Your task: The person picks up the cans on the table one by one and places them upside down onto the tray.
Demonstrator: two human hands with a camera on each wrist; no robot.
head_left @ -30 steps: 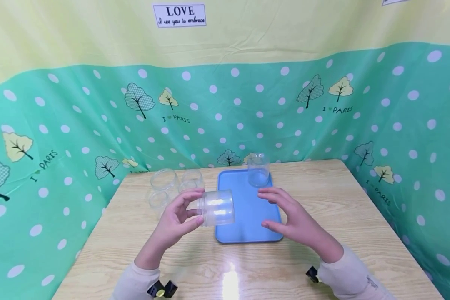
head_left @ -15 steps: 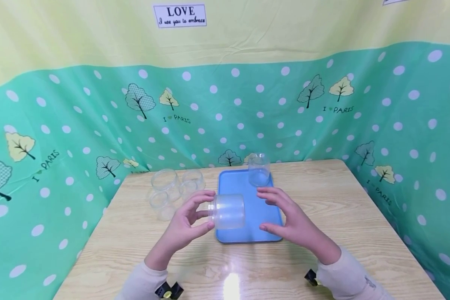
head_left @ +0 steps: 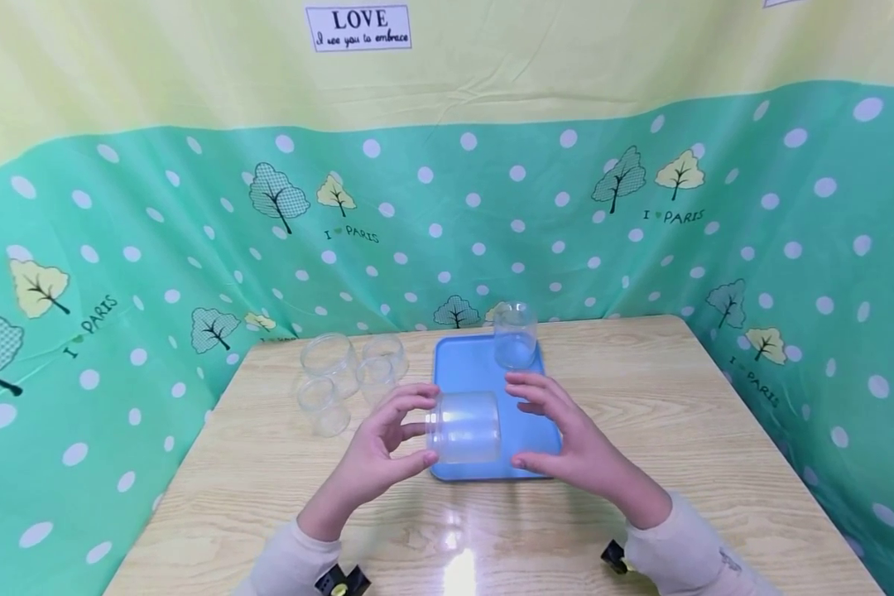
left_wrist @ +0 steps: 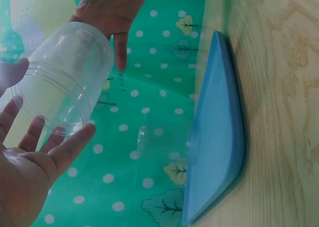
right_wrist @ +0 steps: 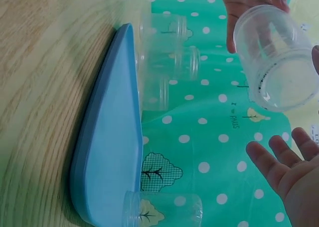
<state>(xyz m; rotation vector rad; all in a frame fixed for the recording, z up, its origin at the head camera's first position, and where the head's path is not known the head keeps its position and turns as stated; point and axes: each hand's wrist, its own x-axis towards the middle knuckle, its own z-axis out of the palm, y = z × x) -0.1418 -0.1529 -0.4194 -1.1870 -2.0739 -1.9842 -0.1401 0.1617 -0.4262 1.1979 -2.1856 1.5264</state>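
My left hand [head_left: 378, 451] grips a clear plastic jar [head_left: 469, 428] around its threaded mouth, thumb on the near side and fingers on the far side. The jar lies sideways in the air over the front of a blue tray [head_left: 462, 358], its base pointing right. My right hand [head_left: 577, 443] is just right of that base, thumb and fingers spread, with a small gap visible in the head view. In the right wrist view, the round base of the held jar [right_wrist: 289, 85] faces the right fingers. Another clear jar [head_left: 516, 335] stands at the tray's back right corner.
Several more clear jars [head_left: 330, 364] of different sizes stand together on the wooden table [head_left: 641, 372] left of the tray. A green and yellow printed curtain [head_left: 484, 207] closes off the back and sides of the table.
My left hand has carried the jar to the right and slightly nearer, from the tray's left edge to over the tray. The right hand has shifted slightly left, closing the gap.
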